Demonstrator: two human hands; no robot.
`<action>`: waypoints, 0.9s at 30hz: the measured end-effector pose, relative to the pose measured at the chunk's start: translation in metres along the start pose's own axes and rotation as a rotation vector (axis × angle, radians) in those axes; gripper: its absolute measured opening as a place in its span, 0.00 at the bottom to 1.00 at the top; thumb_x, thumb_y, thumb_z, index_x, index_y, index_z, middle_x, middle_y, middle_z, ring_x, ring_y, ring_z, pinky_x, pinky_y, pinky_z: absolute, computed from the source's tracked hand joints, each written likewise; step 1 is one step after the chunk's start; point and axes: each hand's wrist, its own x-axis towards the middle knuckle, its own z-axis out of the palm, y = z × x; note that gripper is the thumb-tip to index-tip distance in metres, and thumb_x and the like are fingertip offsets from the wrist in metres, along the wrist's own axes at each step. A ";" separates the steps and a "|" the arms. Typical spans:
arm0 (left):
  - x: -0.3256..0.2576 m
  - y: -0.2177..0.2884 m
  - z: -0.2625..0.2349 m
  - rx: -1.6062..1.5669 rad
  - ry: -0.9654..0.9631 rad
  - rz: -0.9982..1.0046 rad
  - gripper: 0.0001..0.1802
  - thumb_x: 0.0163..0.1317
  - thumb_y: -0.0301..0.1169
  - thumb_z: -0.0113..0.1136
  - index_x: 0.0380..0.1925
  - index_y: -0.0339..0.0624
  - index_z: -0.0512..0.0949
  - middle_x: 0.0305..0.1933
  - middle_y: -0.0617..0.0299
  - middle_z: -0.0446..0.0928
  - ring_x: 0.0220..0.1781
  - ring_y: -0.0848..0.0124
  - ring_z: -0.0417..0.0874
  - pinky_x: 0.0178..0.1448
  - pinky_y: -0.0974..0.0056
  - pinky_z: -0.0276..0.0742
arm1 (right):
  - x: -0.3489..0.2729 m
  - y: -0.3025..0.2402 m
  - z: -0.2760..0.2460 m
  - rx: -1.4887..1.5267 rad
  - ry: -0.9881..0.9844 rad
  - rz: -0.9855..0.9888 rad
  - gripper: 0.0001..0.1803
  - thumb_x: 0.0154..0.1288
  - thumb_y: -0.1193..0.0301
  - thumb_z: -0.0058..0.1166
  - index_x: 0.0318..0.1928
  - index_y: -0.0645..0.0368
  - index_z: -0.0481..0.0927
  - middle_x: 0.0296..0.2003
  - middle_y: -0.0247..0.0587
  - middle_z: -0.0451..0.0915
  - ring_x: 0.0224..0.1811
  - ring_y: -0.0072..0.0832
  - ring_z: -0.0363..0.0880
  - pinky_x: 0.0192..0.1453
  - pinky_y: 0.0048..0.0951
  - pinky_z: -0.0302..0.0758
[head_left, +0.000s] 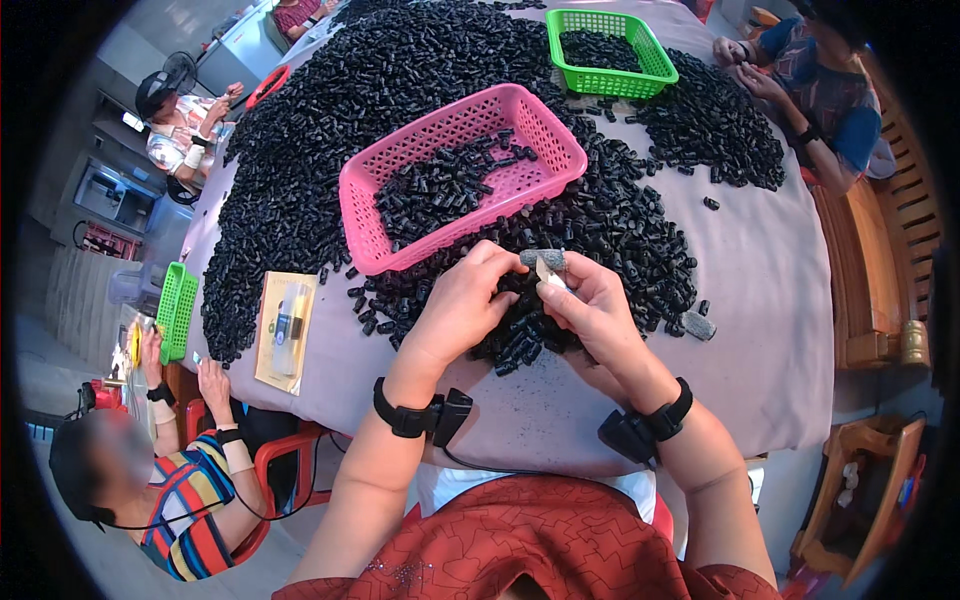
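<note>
Grey cylinder [540, 257], long axis left-right; left fingers [503, 262] at left end, grip unclear; right fingers [586, 284] gripping pale pointed tool [546, 272].

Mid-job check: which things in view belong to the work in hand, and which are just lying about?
In use, apparently:
right hand with pale blade-like piece
left hand at grey cylinder
black pieces
pink basket of black pieces

Likely just lying about:
yellowish card pack
second grey cylinder, perhaps a spare

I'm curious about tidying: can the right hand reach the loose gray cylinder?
Probably yes: the loose gray cylinder lies uncovered, close to the right hand, though that hand holds a pale tool.
</note>
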 end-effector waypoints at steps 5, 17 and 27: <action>0.003 -0.007 0.002 0.034 -0.035 -0.016 0.12 0.51 0.20 0.63 0.37 0.37 0.77 0.34 0.62 0.72 0.30 0.72 0.75 0.35 0.68 0.71 | 0.000 -0.001 0.001 0.008 0.000 -0.001 0.14 0.64 0.75 0.52 0.51 0.62 0.76 0.35 0.25 0.76 0.31 0.10 0.67 0.35 0.14 0.63; -0.017 -0.031 0.006 -1.527 -0.007 -0.367 0.12 0.65 0.26 0.55 0.48 0.38 0.74 0.41 0.59 0.79 0.42 0.68 0.82 0.45 0.63 0.83 | 0.001 -0.001 0.004 0.012 -0.010 0.007 0.16 0.63 0.78 0.52 0.52 0.63 0.73 0.35 0.26 0.75 0.34 0.10 0.67 0.37 0.15 0.64; -0.018 -0.037 0.020 -1.722 -0.082 -0.437 0.15 0.65 0.26 0.56 0.51 0.41 0.72 0.40 0.58 0.80 0.40 0.70 0.83 0.44 0.67 0.82 | 0.001 -0.002 0.002 0.063 -0.173 0.042 0.22 0.62 0.79 0.53 0.57 0.63 0.69 0.40 0.31 0.77 0.43 0.15 0.73 0.48 0.18 0.69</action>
